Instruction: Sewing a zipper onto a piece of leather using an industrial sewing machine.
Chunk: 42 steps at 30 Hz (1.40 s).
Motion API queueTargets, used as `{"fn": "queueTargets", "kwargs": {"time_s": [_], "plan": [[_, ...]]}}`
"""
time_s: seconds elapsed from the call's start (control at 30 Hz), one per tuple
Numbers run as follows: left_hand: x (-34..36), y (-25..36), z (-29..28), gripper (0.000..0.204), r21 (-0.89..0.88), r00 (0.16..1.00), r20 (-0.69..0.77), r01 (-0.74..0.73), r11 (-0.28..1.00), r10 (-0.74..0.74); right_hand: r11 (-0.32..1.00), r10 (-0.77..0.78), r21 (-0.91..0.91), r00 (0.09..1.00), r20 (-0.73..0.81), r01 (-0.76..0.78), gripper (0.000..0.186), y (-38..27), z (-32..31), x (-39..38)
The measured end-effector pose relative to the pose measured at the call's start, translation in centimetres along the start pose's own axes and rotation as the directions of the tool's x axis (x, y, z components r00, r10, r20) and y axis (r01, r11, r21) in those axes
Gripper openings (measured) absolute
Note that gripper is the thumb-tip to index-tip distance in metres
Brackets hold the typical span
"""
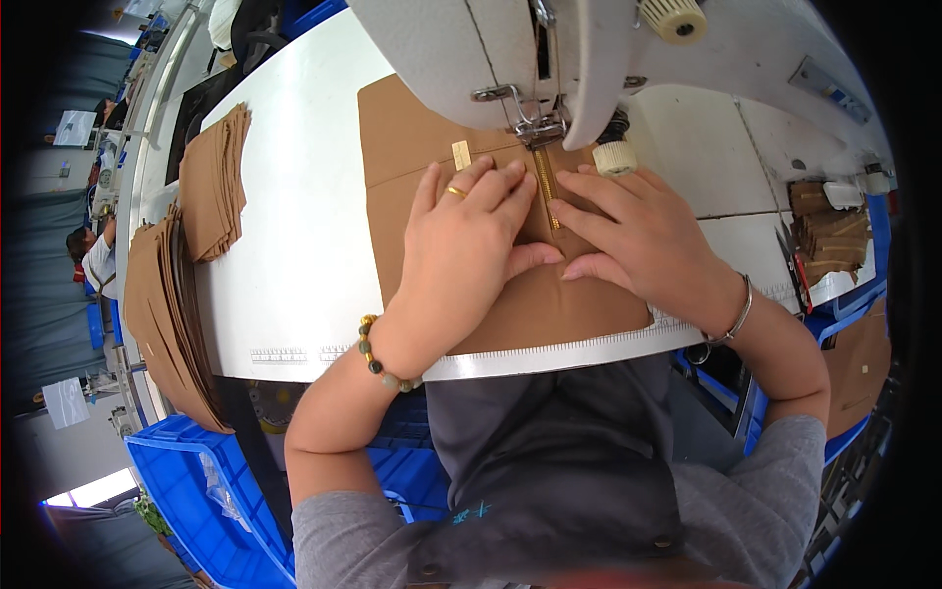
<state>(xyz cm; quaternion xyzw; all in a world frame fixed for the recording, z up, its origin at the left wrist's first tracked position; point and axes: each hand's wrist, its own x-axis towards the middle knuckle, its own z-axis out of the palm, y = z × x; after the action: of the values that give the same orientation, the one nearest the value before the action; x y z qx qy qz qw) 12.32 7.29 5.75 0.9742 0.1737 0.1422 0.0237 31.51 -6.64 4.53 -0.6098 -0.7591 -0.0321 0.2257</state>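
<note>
A brown fabric panel (510, 304) lies flat on the white sewing table, its far part under the presser foot (538, 128) of a sewing machine (422, 44). A gold-toothed zipper (547, 187) runs through the panel from the foot toward me. Left of the zipper, my left hand (466, 231) rests on the panel with its fingers stretched out. My right hand (638, 231) lies on its right side, fingers spread, fingertips close to the zipper. The two thumbs nearly meet below the zipper. A small beige tag (461, 155) sits on the panel beyond my left fingers.
Stacks of brown fabric pieces (214, 182) lie at the table's left, some (172, 314) hanging over its edge. Red-handled scissors (795, 265) and small brown pieces (829, 236) are at the right. A blue crate (211, 501) stands below left. Another person (98, 260) is at far left.
</note>
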Motion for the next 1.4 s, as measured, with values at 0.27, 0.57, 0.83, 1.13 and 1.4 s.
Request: {"fn": "queueTargets", "kwargs": {"time_s": [0.27,0.57,0.83,1.13,1.4], "plan": [[-2.8,2.0,-0.2,0.054,-0.148,0.998,-0.042,-0.042,0.988,0.036,0.999,-0.024,0.041,0.998,0.051,0.022,0.051,-1.1,-0.9,-1.1],[-1.3,0.9,-0.2,0.058,-0.068,0.997,-0.027,-0.07,0.995,0.068,1.0,-0.022,-0.019,0.997,0.068,0.023,0.054,-0.5,-0.7,-0.2],[0.6,-1.0,1.0,0.057,-0.042,0.994,-0.071,-0.085,0.996,0.082,0.999,0.021,-0.034,0.998,0.064,-0.019,0.055,1.1,0.0,1.5],[0.7,-1.2,1.4,0.053,-0.05,0.99,-0.131,-0.06,0.997,0.053,0.997,-0.011,-0.081,1.0,-0.006,0.011,0.057,1.7,0.8,1.7],[0.6,-0.9,1.3,0.05,-0.035,0.993,-0.112,-0.048,0.998,0.044,0.996,-0.015,-0.084,1.0,0.01,0.016,0.06,1.9,0.7,1.8]]}}
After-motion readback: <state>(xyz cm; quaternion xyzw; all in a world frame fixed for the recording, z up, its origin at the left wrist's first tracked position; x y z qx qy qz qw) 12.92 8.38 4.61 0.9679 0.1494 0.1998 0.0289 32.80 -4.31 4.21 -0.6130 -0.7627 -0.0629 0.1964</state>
